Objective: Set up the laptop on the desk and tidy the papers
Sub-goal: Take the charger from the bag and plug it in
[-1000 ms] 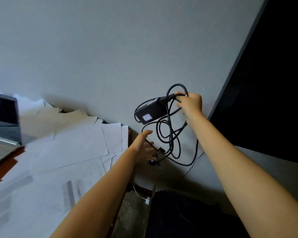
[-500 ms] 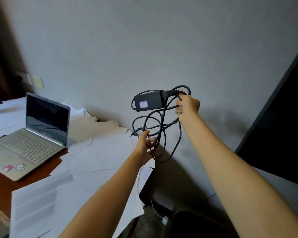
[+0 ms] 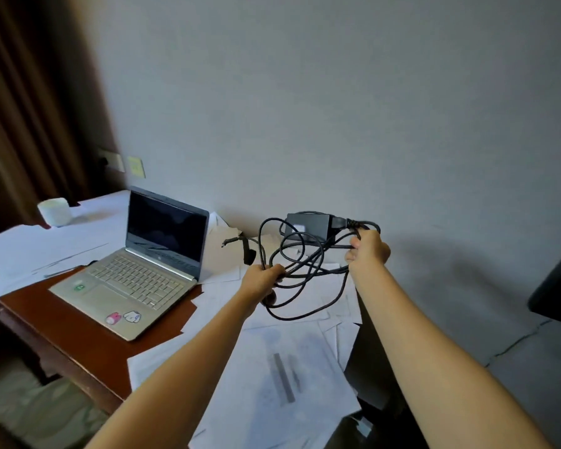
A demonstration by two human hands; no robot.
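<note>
A tangled black cable [image 3: 314, 272] is held up over the papers [image 3: 272, 367] by both hands. The left hand [image 3: 262, 280] is closed round a bunch of loops, and the right hand [image 3: 368, 251] is clamped on the strands beside the charger brick [image 3: 308, 223], which is kept aloft near the wall. The hands are held apart, the tangle strung between them and one loop hanging down over the sheets. The laptop [image 3: 133, 264] is seen open on the desk [image 3: 72, 322] to the left — screen dark, two stickers on its palm rest, loose papers spread round it. A white cup [image 3: 55, 211] is noted at the far corner, resting on paper beside the curtain [image 3: 30, 108].
</note>
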